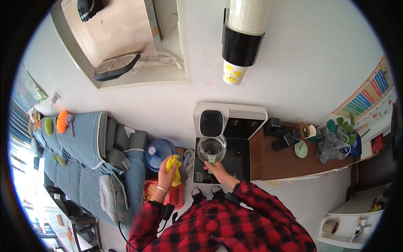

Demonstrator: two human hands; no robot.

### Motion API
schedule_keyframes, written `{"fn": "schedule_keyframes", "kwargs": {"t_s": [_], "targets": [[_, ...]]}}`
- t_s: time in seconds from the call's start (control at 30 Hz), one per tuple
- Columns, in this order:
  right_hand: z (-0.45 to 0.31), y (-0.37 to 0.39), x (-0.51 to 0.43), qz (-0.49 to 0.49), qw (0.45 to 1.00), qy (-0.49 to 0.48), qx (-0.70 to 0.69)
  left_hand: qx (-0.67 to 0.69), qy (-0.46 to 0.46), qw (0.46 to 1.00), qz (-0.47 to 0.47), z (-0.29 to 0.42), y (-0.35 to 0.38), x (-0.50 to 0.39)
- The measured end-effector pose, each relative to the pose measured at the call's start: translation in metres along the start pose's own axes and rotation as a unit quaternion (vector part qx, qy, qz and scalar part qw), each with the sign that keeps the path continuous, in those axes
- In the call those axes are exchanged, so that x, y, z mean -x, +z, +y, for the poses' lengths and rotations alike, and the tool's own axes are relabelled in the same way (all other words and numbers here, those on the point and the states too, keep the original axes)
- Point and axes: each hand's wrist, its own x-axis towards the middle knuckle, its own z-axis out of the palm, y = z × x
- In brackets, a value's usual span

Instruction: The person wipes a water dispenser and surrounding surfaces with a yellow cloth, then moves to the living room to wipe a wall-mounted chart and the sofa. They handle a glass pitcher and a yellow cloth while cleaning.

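My right hand [219, 172] grips the pale green handle [212, 158] of a glass kettle [217, 143]. The kettle is over the left part of the black top [238, 163] of a tea-bar water dispenser, just in front of its raised panel; whether its base touches the top cannot be told. Bunched in my left hand [165, 176] is a yellow and grey cloth [173, 166], held to the left of the dispenser, apart from the kettle.
A blue water bottle [160, 148], a grey coiled hose [189, 160] and a red container [176, 197] stand left of the dispenser. To the right, a brown cabinet top [270, 167] bears a green bowl [301, 149] and a plastic bag [332, 146]. A paper-cup holder [242, 45] hangs on the wall.
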Motion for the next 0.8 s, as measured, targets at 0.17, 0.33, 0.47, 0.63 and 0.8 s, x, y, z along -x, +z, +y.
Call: {"fn": "schedule_keyframes", "kwargs": {"t_s": [0.17, 0.33, 0.47, 0.63, 0.8], "targets": [[0.005, -0.037, 0.041, 0.012, 0.993, 0.005, 0.117, 0.008, 0.08, 0.996, 0.04, 0.082, 0.025, -0.075], [0.016, -0.064, 0.091, 0.045, 0.993, 0.033, 0.104, -0.12, 0.34, 0.933, 0.015, 0.138, 0.08, -0.147], [0.024, -0.076, 0.129, 0.089, 0.992, 0.04, 0.083, -0.308, 0.427, 0.845, -0.094, 0.142, 0.127, -0.168], [0.031, -0.087, 0.148, 0.115, 0.99, 0.058, 0.065, -0.369, 0.438, 0.807, -0.145, 0.112, 0.127, -0.152], [0.033, -0.087, 0.144, 0.112, 0.99, 0.065, 0.061, -0.354, 0.545, 0.729, -0.214, 0.074, 0.105, -0.138]]}}
